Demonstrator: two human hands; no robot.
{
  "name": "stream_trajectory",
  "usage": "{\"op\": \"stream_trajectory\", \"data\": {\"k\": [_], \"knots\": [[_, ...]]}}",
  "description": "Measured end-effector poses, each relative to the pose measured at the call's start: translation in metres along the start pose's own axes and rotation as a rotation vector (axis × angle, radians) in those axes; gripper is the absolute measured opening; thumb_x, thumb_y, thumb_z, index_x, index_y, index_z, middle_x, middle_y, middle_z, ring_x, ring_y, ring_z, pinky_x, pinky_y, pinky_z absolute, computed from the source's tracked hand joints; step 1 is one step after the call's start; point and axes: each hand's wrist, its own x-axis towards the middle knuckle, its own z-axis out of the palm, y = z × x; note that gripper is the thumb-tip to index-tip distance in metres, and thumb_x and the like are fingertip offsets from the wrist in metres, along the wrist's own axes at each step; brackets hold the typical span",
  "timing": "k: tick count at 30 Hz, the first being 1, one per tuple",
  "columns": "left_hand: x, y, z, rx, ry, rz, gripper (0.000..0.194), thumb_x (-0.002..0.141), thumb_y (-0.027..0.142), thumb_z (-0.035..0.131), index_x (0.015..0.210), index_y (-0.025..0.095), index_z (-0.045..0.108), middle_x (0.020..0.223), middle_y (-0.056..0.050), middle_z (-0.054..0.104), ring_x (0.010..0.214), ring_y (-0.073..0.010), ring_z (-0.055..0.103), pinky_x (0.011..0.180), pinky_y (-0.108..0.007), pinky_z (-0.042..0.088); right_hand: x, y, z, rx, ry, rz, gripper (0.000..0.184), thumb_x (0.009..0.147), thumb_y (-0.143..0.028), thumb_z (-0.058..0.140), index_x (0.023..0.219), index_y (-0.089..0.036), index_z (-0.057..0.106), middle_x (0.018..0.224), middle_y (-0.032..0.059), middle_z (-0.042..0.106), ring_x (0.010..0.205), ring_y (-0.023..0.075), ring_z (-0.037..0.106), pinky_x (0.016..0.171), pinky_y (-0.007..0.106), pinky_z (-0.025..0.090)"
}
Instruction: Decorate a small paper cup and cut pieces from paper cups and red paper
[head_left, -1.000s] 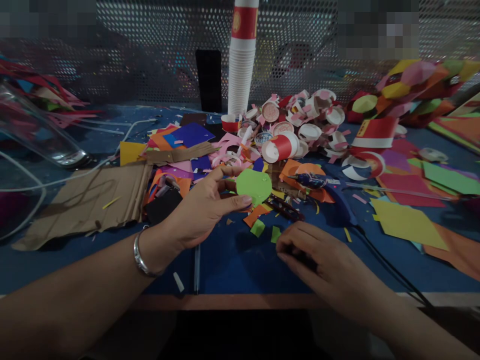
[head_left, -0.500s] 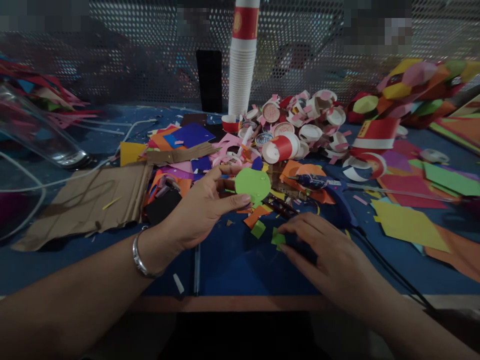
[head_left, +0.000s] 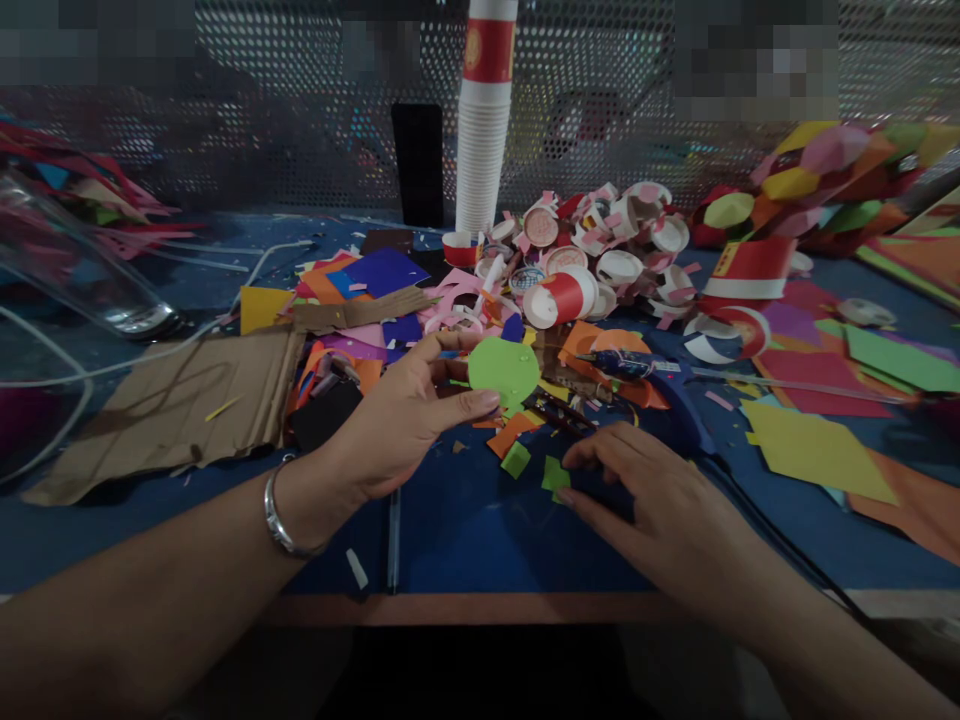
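Pinched between the thumb and fingers of my left hand (head_left: pixel 401 420) is a light green paper disc (head_left: pixel 501 368), held above the table with small clear blobs on its face. My right hand (head_left: pixel 652 495) is lowered to the table, thumb and index finger apart at the right edge of a small green paper scrap (head_left: pixel 553 474). Whether the fingertips press on that scrap I cannot tell. Another green scrap (head_left: pixel 516 460) lies just left of it. Behind my right hand are dark-handled scissors (head_left: pixel 562 412), partly covered, and a blue glue gun (head_left: pixel 660 375).
A tall stack of paper cups (head_left: pixel 480 150) rises at the back beside a black phone-like slab (head_left: pixel 418 165). Cut cup pieces (head_left: pixel 619 265) are heaped to its right. Cardboard (head_left: pixel 180 410) lies left, coloured paper sheets (head_left: pixel 817 450) right. A cable (head_left: pixel 780 530) runs past my right wrist.
Very little differs. The fingers of my right hand have shifted slightly at the green scrap, while my left hand keeps the disc in nearly the same spot.
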Motion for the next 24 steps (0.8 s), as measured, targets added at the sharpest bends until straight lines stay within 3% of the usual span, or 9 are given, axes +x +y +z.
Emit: {"op": "stream_trajectory", "data": {"k": [12,17,24], "knots": [[0.0,0.0,0.0,0.002,-0.022,-0.001,0.053,0.078,0.003,0.079,0.123,0.02,0.058,0.098,-0.002,0.071,0.086,-0.0141,0.07,0.08,-0.027,0.061,0.006,0.001,0.001,0.084,-0.067,-0.041,0.012,0.096,-0.014,0.053,0.089,-0.022,0.059,0.092,0.0052,0.062,0.087,0.0226,0.061,0.078,0.039,0.049],[0.0,0.0,0.0,0.021,-0.021,0.0,0.052,0.079,0.004,0.078,0.124,0.02,0.057,0.101,-0.003,0.07,0.088,-0.0145,0.07,0.082,-0.029,0.061,0.008,0.002,0.0,0.036,-0.034,-0.058,0.01,0.097,-0.015,0.055,0.098,-0.021,0.062,0.096,0.0059,0.063,0.088,0.0221,0.062,0.078,0.038,0.051],[0.001,-0.002,-0.002,0.096,-0.017,0.063,0.051,0.079,0.01,0.081,0.123,0.02,0.057,0.108,-0.004,0.069,0.1,-0.0177,0.067,0.087,-0.031,0.058,0.027,-0.011,-0.003,-0.034,-0.123,-0.182,0.014,0.098,-0.016,0.054,0.108,-0.017,0.064,0.106,0.0111,0.066,0.101,0.0284,0.064,0.09,0.047,0.053]]}}
